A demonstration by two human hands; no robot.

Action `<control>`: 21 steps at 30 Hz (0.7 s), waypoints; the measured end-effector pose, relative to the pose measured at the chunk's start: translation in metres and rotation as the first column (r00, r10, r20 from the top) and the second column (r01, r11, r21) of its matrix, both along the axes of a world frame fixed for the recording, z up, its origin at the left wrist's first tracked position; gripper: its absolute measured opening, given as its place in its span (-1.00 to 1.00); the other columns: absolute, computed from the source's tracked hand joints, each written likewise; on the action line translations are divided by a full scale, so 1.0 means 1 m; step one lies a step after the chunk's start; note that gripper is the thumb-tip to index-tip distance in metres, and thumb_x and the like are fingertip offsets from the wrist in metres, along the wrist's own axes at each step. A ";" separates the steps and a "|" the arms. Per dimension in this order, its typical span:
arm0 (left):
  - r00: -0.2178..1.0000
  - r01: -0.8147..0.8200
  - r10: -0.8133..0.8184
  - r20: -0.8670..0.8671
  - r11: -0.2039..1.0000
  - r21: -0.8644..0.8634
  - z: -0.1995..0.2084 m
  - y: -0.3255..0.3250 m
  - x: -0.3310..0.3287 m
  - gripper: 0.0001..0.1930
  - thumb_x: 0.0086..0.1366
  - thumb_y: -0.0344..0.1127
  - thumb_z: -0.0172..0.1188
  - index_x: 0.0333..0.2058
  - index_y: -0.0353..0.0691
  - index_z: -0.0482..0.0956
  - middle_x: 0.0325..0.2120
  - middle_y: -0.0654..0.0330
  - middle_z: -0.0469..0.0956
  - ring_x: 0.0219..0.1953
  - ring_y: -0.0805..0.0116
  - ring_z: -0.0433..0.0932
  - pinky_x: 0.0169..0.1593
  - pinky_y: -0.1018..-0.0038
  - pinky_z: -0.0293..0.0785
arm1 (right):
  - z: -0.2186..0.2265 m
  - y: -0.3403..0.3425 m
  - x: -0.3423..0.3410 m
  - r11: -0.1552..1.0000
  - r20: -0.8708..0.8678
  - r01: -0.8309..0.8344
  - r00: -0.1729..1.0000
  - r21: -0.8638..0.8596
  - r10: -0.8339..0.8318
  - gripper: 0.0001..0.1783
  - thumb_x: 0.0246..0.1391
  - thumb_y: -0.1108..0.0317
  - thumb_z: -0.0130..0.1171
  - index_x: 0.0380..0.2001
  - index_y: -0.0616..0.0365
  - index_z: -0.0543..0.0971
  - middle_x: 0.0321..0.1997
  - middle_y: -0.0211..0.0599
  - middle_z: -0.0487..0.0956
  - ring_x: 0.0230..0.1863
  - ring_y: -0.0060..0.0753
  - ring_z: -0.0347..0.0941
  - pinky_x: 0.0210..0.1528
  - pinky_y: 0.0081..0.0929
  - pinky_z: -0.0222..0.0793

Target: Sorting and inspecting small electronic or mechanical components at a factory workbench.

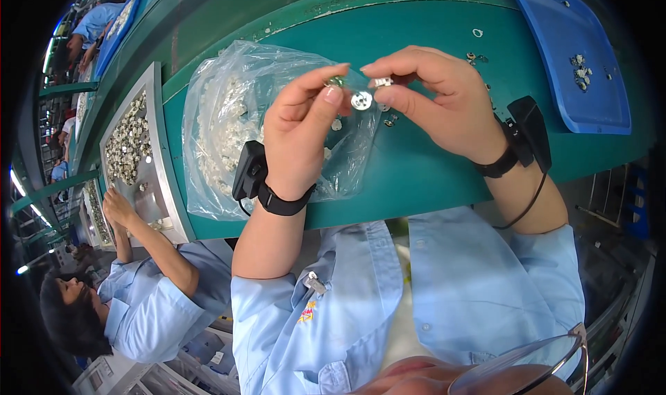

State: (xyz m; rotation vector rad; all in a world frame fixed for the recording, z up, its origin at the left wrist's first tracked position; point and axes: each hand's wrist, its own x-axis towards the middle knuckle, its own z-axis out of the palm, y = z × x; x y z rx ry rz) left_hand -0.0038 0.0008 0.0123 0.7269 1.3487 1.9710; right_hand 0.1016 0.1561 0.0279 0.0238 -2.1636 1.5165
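Metal piece (383, 82), long axis sideways, right-hand grip (449, 105)

The left hand (298, 131) hides part of the clear bag (263, 61), and the blue tray (600, 109) is cropped above.

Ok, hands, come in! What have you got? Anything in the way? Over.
Left fingers: pinching green piece. Right fingers: pinching whitish piece. Shiny disc between them. Clear bag below, seemingly not in the way.
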 end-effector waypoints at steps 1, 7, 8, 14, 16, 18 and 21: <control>1.000 -0.002 0.002 0.000 1.000 0.000 0.000 0.000 0.001 -0.77 0.23 -0.44 0.04 -0.13 -0.32 0.46 -0.35 0.21 0.49 -0.36 0.53 0.45 -0.23 0.61 0.38 | 0.002 0.001 0.000 1.000 0.000 -0.002 1.000 0.000 0.002 -0.75 -0.09 0.50 0.18 -0.25 0.18 0.53 -0.39 -0.36 0.50 -0.40 -0.56 0.39 -0.35 -0.65 0.31; 0.904 -0.001 -0.054 -0.424 0.992 -0.129 -0.001 0.003 0.003 -0.82 0.21 -0.43 0.07 -0.21 -0.33 0.51 -0.38 0.21 0.49 -0.38 0.49 0.44 -0.27 0.63 0.35 | 0.006 0.001 0.002 0.992 -0.008 -0.021 1.000 0.121 0.022 -0.73 -0.09 0.52 0.18 -0.22 0.17 0.53 -0.41 -0.34 0.49 -0.42 -0.54 0.39 -0.37 -0.65 0.31; 0.870 -0.010 -0.063 -0.489 0.989 -0.145 -0.001 0.003 0.003 -0.82 0.20 -0.43 0.08 -0.23 -0.33 0.52 -0.39 0.20 0.49 -0.38 0.47 0.43 -0.28 0.63 0.35 | 0.006 0.001 0.003 0.994 0.010 -0.031 1.000 0.107 0.030 -0.71 -0.10 0.52 0.18 -0.21 0.17 0.53 -0.41 -0.34 0.49 -0.43 -0.53 0.39 -0.38 -0.65 0.31; 0.915 -0.031 -0.025 -0.402 0.991 -0.132 -0.006 0.003 0.005 -0.82 0.18 -0.44 0.10 -0.23 -0.34 0.51 -0.39 0.19 0.48 -0.38 0.44 0.43 -0.29 0.61 0.35 | 0.002 0.001 -0.001 0.972 -0.086 0.005 0.996 0.236 0.016 -0.70 -0.11 0.53 0.17 -0.20 0.16 0.52 -0.41 -0.33 0.48 -0.41 -0.51 0.39 -0.35 -0.63 0.31; 0.924 -0.026 -0.031 -0.382 0.989 -0.145 -0.007 0.003 0.004 -0.82 0.18 -0.44 0.10 -0.23 -0.33 0.52 -0.38 0.18 0.49 -0.37 0.44 0.43 -0.29 0.61 0.35 | 0.002 0.000 -0.001 0.968 -0.094 0.028 0.996 0.248 -0.005 -0.69 -0.10 0.54 0.16 -0.20 0.17 0.52 -0.39 -0.33 0.49 -0.40 -0.50 0.39 -0.33 -0.62 0.31; 0.912 -0.028 -0.034 -0.408 0.989 -0.144 -0.007 0.003 0.004 -0.82 0.18 -0.44 0.10 -0.23 -0.33 0.52 -0.39 0.19 0.48 -0.37 0.45 0.43 -0.29 0.61 0.35 | 0.002 0.001 0.000 0.972 -0.075 0.020 0.997 0.236 -0.002 -0.70 -0.10 0.54 0.16 -0.20 0.17 0.52 -0.38 -0.32 0.49 -0.39 -0.50 0.39 -0.33 -0.62 0.30; 0.887 -0.030 -0.039 -0.461 0.989 -0.143 -0.007 0.004 0.004 -0.82 0.18 -0.44 0.09 -0.23 -0.32 0.52 -0.39 0.20 0.48 -0.37 0.47 0.42 -0.29 0.62 0.34 | 0.001 0.002 0.001 0.977 -0.039 0.006 0.999 0.212 0.003 -0.71 -0.10 0.55 0.15 -0.21 0.19 0.52 -0.36 -0.32 0.48 -0.37 -0.50 0.38 -0.32 -0.63 0.30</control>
